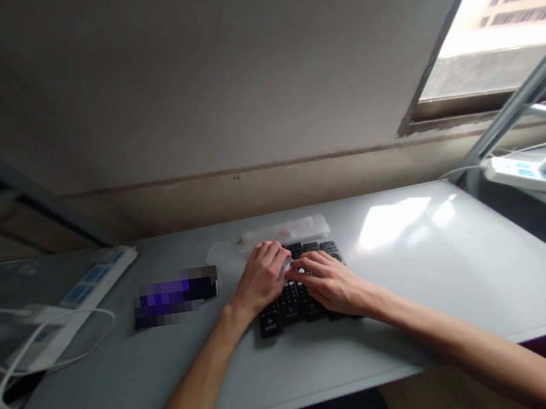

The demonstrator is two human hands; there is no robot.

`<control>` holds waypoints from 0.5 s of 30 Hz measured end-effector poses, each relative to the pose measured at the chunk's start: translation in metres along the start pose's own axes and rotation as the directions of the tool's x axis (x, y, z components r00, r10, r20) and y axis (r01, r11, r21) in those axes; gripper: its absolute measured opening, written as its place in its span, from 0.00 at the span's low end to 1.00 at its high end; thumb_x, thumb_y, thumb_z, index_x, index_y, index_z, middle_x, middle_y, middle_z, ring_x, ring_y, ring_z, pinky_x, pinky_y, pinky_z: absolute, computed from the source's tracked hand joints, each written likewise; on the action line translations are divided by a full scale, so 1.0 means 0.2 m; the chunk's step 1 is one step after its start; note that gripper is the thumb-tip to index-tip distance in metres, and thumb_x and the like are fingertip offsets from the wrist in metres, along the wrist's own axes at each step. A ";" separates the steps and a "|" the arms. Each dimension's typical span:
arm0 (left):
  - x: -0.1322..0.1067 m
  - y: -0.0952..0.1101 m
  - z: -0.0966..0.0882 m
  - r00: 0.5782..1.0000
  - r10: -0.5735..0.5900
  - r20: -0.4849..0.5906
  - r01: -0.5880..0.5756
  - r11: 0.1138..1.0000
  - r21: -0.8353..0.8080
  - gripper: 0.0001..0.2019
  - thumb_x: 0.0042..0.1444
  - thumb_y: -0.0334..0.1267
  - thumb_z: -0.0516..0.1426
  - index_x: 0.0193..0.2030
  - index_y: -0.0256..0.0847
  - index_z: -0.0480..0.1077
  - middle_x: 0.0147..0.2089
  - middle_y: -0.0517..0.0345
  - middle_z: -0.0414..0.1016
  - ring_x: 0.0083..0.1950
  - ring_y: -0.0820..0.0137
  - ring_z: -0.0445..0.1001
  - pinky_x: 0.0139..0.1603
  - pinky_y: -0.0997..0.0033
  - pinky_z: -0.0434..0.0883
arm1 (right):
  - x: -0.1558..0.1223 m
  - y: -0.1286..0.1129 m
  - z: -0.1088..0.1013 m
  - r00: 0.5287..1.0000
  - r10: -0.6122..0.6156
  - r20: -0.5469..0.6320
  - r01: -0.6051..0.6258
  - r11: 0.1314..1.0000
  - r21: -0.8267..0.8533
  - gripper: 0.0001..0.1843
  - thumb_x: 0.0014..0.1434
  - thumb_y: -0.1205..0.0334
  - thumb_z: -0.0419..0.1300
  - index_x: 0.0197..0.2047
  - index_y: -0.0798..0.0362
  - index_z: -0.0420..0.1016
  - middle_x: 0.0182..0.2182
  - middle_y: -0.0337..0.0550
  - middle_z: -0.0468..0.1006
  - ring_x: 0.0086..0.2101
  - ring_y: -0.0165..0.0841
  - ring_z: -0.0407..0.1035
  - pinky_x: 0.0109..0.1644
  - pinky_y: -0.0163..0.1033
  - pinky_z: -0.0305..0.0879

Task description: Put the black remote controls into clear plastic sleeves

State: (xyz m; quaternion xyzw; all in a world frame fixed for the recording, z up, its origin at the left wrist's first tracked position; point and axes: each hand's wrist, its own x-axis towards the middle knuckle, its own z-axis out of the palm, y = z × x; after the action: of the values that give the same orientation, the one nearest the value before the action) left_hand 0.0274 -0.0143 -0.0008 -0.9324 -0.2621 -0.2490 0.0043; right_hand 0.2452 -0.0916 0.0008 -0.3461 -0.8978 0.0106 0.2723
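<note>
Several black remote controls (270, 322) lie side by side on the grey desk, their lower ends toward me. Over them, my left hand (265, 276) is closed, with fingers curled down. My right hand (331, 281) reaches across the remotes from the other side, its fingers bent and its fingertips meeting those of the left. A small pale, see-through piece (286, 268) shows between the hands; its kind cannot be made out. Both hands hide much of the remotes' middle and upper parts.
Clear plastic wrappers (284, 231) lie just behind the remotes. A phone-like item (174, 298), partly blurred out, is on the left. Farther left are a white power strip (84, 300) and looping white cables (100, 311). Metal frame posts (516, 102) flank the desk (463, 273).
</note>
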 end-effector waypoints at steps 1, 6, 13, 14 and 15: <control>0.00 0.01 0.00 1.000 0.013 0.008 -0.013 1.000 0.014 0.03 0.69 0.33 0.55 0.47 0.40 0.70 0.46 0.50 0.74 0.49 0.57 0.69 0.54 0.56 0.70 | 0.00 0.00 0.00 1.000 -0.011 0.008 0.011 1.000 -0.006 0.26 0.67 0.75 0.52 0.66 0.53 0.72 0.56 0.55 0.79 0.55 0.45 0.71 0.55 0.52 0.73; 0.01 0.03 0.00 0.999 0.042 0.017 -0.042 0.999 0.001 0.07 0.71 0.36 0.52 0.42 0.40 0.69 0.43 0.49 0.73 0.47 0.57 0.68 0.52 0.56 0.70 | 0.00 -0.02 0.03 0.997 -0.064 0.037 0.063 0.998 0.022 0.24 0.69 0.74 0.51 0.65 0.58 0.72 0.62 0.56 0.77 0.62 0.45 0.69 0.62 0.51 0.71; 0.00 0.01 0.02 0.998 0.064 -0.028 -0.066 0.993 -0.098 0.10 0.74 0.38 0.49 0.46 0.40 0.70 0.46 0.48 0.76 0.52 0.58 0.72 0.57 0.56 0.70 | 0.03 -0.04 -0.04 0.996 -0.066 0.064 0.068 0.997 -0.023 0.21 0.75 0.67 0.52 0.67 0.56 0.71 0.58 0.56 0.80 0.57 0.45 0.74 0.57 0.52 0.74; 0.00 0.01 0.03 0.998 0.052 -0.027 -0.054 0.994 -0.097 0.09 0.74 0.37 0.49 0.45 0.40 0.70 0.45 0.49 0.76 0.50 0.58 0.72 0.57 0.56 0.70 | 0.01 -0.05 -0.07 0.997 -0.058 0.049 0.059 0.998 -0.009 0.21 0.75 0.67 0.53 0.68 0.54 0.70 0.59 0.55 0.80 0.58 0.45 0.73 0.57 0.52 0.74; 0.00 0.00 0.04 0.999 0.034 -0.020 -0.036 0.995 -0.091 0.09 0.73 0.35 0.49 0.45 0.40 0.70 0.44 0.50 0.76 0.49 0.59 0.73 0.55 0.57 0.71 | -0.02 -0.05 -0.10 0.999 -0.032 0.020 0.031 0.999 0.006 0.21 0.75 0.68 0.53 0.68 0.52 0.70 0.59 0.54 0.80 0.58 0.45 0.73 0.57 0.52 0.74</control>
State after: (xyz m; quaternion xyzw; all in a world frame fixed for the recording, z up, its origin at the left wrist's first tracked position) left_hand 0.0303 -0.0132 -0.0079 -0.9337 -0.2338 -0.2693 -0.0316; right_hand 0.2506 -0.1054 0.0173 -0.3311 -0.9058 0.0122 0.2643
